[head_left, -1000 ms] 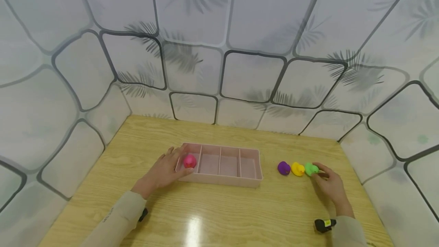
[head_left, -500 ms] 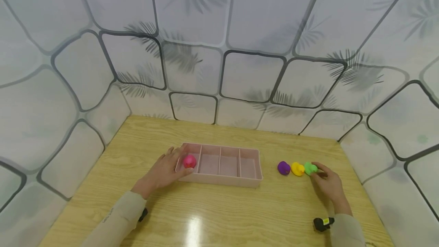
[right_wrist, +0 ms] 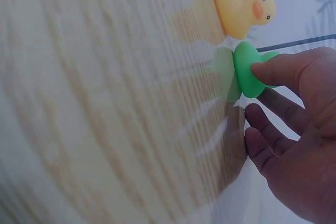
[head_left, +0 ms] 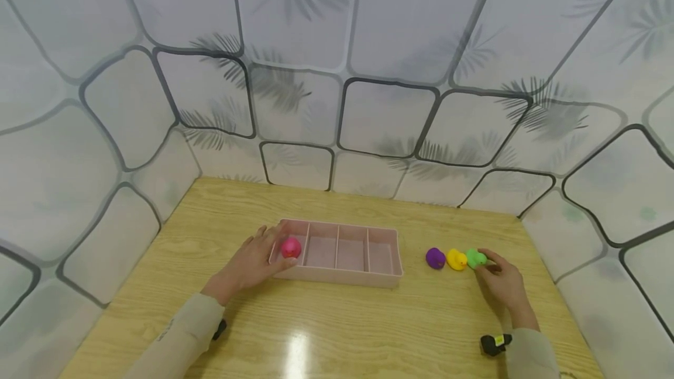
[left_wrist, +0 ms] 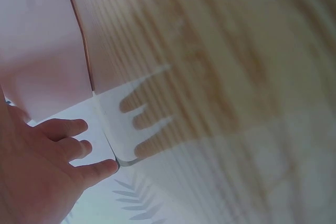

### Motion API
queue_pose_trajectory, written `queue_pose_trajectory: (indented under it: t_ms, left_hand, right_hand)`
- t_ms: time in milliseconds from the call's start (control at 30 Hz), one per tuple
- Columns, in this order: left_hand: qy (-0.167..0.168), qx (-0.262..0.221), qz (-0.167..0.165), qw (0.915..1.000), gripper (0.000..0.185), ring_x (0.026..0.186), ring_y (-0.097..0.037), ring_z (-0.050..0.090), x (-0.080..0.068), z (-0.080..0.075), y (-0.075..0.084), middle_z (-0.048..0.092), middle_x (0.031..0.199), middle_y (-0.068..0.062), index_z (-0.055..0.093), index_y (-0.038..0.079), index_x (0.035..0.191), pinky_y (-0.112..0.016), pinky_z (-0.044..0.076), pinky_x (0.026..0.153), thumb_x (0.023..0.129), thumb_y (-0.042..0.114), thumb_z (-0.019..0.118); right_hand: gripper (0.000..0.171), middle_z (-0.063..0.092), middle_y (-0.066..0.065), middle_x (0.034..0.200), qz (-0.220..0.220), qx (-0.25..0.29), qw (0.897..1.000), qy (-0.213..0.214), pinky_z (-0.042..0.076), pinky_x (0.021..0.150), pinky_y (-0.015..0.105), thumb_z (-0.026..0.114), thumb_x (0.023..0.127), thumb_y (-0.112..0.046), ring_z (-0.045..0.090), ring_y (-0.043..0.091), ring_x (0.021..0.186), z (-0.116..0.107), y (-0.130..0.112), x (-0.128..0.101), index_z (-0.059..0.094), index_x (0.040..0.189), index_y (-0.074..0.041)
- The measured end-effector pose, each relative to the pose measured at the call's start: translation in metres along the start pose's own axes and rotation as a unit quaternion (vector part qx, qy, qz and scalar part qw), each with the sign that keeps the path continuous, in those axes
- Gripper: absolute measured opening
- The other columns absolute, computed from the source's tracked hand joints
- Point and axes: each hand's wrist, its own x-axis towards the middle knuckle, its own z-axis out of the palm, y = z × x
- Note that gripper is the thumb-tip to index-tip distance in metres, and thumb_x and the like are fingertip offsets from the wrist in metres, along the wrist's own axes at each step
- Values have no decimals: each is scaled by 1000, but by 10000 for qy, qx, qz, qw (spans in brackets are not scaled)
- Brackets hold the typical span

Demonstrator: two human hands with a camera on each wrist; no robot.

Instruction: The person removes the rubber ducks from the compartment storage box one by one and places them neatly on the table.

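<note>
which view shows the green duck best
The right wrist view: the green duck fills the frame close up, with the right hand pinching it. The head view shows it small beside the yellow duck. The left wrist view misses it.

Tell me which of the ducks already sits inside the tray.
The pink duck, in the pink tray's leftmost compartment beside the left hand. The purple, yellow and green ducks stand on the table.

A small green rubber duck [head_left: 477, 258] sits upright on the table, last in a row beside the yellow duck [head_left: 456, 259].
</note>
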Motion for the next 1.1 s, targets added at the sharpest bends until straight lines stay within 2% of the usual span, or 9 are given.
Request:
queue_pose_trajectory:
  t_ms: [200, 333, 433, 500, 600, 667, 733, 833, 1100]
  left_hand:
    - [6, -17, 15, 10000, 100, 157, -55, 24, -1, 0, 0, 34, 171, -14, 20, 16, 170, -76, 23, 122, 96, 70, 60]
    - [12, -20, 41, 10000, 100, 157, -55, 24, 0, 1, -1, 34, 171, -15, 20, 16, 170, -76, 23, 122, 96, 70, 60]
    - [51, -4, 74, 10000, 100, 157, -55, 25, 0, 2, -2, 34, 171, -15, 19, 15, 170, -76, 24, 121, 97, 70, 60]
    - [91, 1, 97, 9999, 99, 156, -56, 26, 1, 3, -2, 35, 171, -16, 20, 15, 170, -77, 25, 121, 97, 69, 60]
    - [120, 13, 120, 9999, 99, 155, -56, 26, 0, 3, -3, 36, 170, -16, 20, 15, 170, -77, 25, 120, 97, 68, 60]
    - [96, 19, 94, 9999, 99, 156, -56, 26, 0, 3, -2, 35, 171, -16, 20, 15, 170, -76, 25, 121, 97, 69, 60]
    - [78, 48, 99, 9999, 99, 156, -56, 26, 0, 2, -2, 35, 171, -16, 20, 15, 170, -77, 25, 120, 97, 69, 60]
    - [17, 30, 32, 10000, 100, 157, -55, 24, 0, 2, -1, 34, 172, -14, 20, 16, 170, -76, 25, 121, 96, 70, 60]
    - [6, 37, 24, 10000, 100, 157, -55, 24, 1, 2, -2, 32, 172, -14, 20, 15, 170, -77, 24, 121, 97, 69, 59]
  right_hand:
    - [62, 56, 38, 144, 105, 7, 9999, -57, 57, 86, 38, 63, 106, -26, 60, 49, 126, -2, -1, -2, 42, 159, -2]
    - [65, 50, 37, 150, 91, 184, 9997, 148, 55, 77, 30, 63, 106, -31, 58, 51, 127, -8, -5, -5, 41, 160, -3]
    - [63, 46, 36, 154, -197, 302, 9982, 489, 51, 69, 22, 64, 106, -33, 57, 50, 126, -12, -14, -8, 45, 158, -4]
    - [61, 47, 32, 156, -470, 298, 9959, 711, 50, 69, 18, 66, 105, -33, 58, 40, 122, -14, -22, -9, 48, 157, -5]
    - [56, 54, 28, 152, -881, 200, 9909, 1000, 47, 70, 10, 69, 103, -30, 59, 12, 112, -14, -37, -8, 55, 152, -7]
    - [53, 56, 26, 150, -1065, 203, 9880, 1103, 45, 72, 7, 71, 102, -28, 53, -4, 106, -13, -47, -9, 58, 150, -7]
    - [51, 58, 25, 148, -1211, 220, 9861, 1113, 44, 73, 6, 71, 102, -26, 48, -13, 103, -11, -57, -9, 59, 148, -7]
    - [50, 59, 24, 147, -1382, 298, 9845, 1042, 43, 75, 8, 72, 101, -25, 50, -9, 104, -5, -71, -9, 61, 147, -7]
    - [47, 63, 18, 143, -1757, 382, 9807, 766, 48, 79, 14, 73, 100, -21, 62, 24, 110, 21, -97, -2, 63, 144, -9]
